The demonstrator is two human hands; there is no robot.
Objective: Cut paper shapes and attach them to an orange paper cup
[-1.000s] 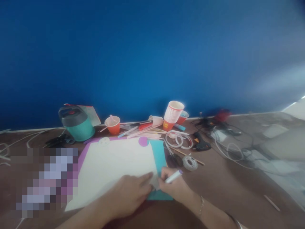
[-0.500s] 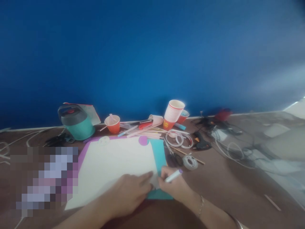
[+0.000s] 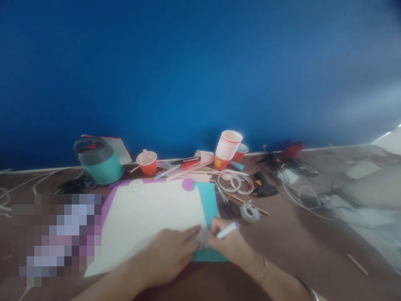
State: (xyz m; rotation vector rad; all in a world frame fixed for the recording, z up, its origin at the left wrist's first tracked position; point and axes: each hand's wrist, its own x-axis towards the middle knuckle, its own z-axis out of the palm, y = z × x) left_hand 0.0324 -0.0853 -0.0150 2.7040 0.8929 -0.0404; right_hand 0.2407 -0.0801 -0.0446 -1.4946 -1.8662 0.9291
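The slim white marker (image 3: 228, 230) slants up from the right hand (image 3: 230, 244), pinched between its fingers, which hide the tip. Left of them, the left hand (image 3: 169, 253) reaches across smooth white paper (image 3: 150, 213), index finger extended; whether its fingers grip the blurred grey patch (image 3: 203, 237) between the hands, I cannot tell. Beyond the right fingers lies a round, translucent tape roll (image 3: 249, 212). Both hands hold their earlier pose.

Lighting dim overall; pale glare at the far right of the blue wall (image 3: 175, 83). Faint shadow left of the paper-cup stack (image 3: 228, 148). Focus soft throughout, right-hand tabletop (image 3: 300, 251) smeared; lower-left patch pixelated.
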